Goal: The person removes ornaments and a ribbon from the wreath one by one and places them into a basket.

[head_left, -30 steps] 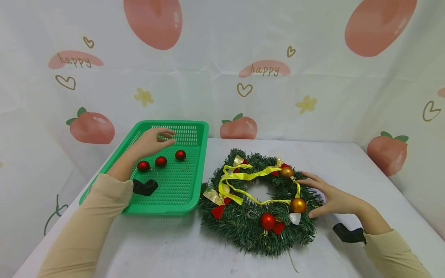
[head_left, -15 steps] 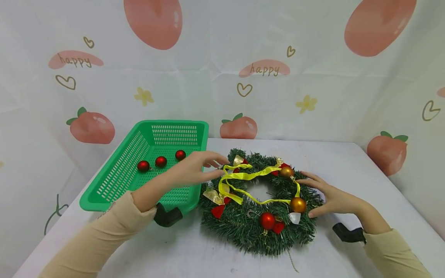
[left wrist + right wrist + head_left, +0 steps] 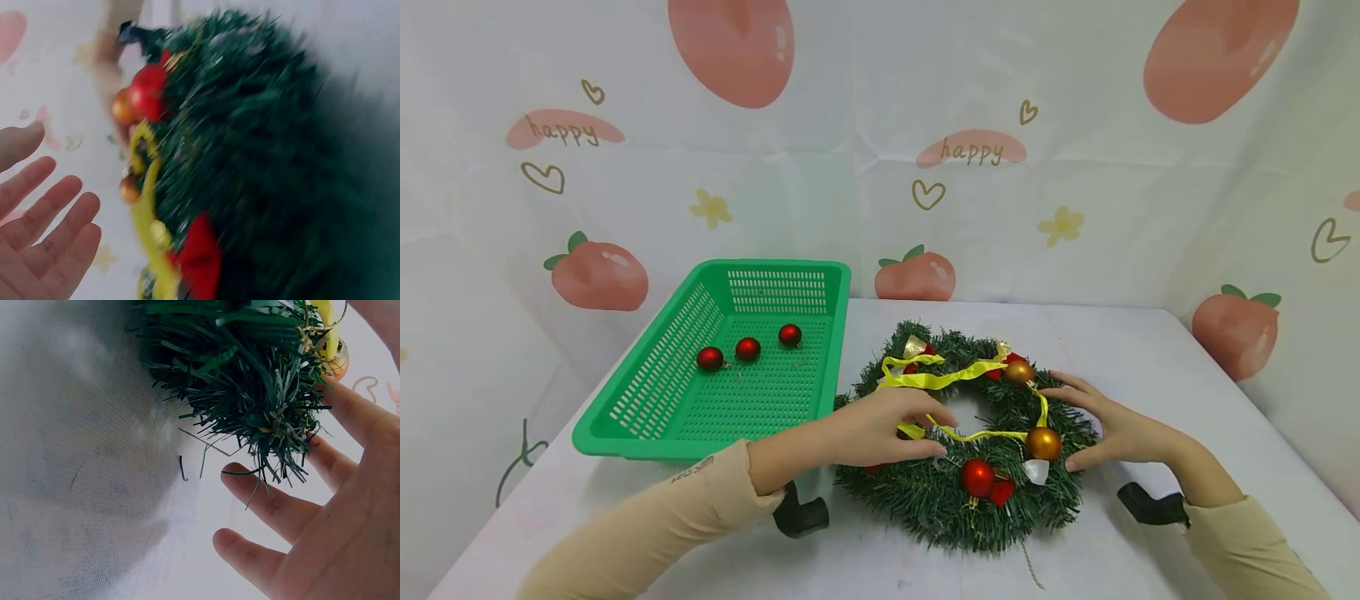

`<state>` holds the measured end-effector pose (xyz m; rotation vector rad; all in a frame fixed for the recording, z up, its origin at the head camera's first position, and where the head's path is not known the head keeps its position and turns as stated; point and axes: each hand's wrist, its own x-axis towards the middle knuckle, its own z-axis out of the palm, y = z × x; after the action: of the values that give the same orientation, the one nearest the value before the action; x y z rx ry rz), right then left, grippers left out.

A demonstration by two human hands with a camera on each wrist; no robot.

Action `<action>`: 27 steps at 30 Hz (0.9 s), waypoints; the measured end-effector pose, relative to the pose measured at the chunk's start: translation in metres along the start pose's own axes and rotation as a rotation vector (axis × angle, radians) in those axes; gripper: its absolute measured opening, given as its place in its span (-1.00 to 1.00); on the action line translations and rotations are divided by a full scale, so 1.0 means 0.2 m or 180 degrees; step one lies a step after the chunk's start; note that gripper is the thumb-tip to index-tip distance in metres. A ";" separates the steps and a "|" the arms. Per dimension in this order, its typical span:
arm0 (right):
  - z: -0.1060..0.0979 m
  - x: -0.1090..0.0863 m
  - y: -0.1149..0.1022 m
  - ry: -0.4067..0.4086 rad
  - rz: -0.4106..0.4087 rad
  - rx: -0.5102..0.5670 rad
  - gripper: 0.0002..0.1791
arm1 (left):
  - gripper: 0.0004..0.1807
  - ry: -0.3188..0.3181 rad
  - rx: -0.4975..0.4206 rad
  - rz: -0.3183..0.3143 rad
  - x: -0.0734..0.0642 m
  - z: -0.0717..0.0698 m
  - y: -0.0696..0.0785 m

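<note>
A green Christmas wreath (image 3: 925, 508) lies on the white table, trimmed with yellow ribbon (image 3: 932, 381), bows, a red bauble (image 3: 977, 477) and gold baubles (image 3: 1043, 443). Over its left part hovers my left hand (image 3: 872, 427), fingers loosely spread with nothing in them. In the left wrist view that hand (image 3: 50, 231) appears apart from the tinsel. My right hand (image 3: 1120, 427) rests at the wreath's right edge with fingers extended. The right wrist view has its fingers (image 3: 275, 506) spread right at the green tips, gripping nothing. The left hand hides the bow on the wreath's left.
A green plastic basket (image 3: 842, 333) stands left of the wreath. Inside it lie red baubles (image 3: 748, 349), grouped toward the middle and back. A white cloth printed with peaches (image 3: 598, 275) hangs behind the table.
My left hand has left the space above the basket and moved right and toward the near side, over the wreath. My right hand, the wreath and the basket's baubles have stayed put.
</note>
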<state>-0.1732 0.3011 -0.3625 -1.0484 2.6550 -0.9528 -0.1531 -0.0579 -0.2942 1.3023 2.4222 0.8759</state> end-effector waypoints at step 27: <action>0.00 0.00 0.00 -0.0013 0.0022 0.0020 -0.06 | -0.54 -0.0202 0.0689 0.0036 0.14 0.28 -0.03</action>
<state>-0.1727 0.3015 -0.3628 -1.0381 2.6491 -0.9559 -0.1461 -0.0148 -0.3403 1.3949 2.5173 0.5776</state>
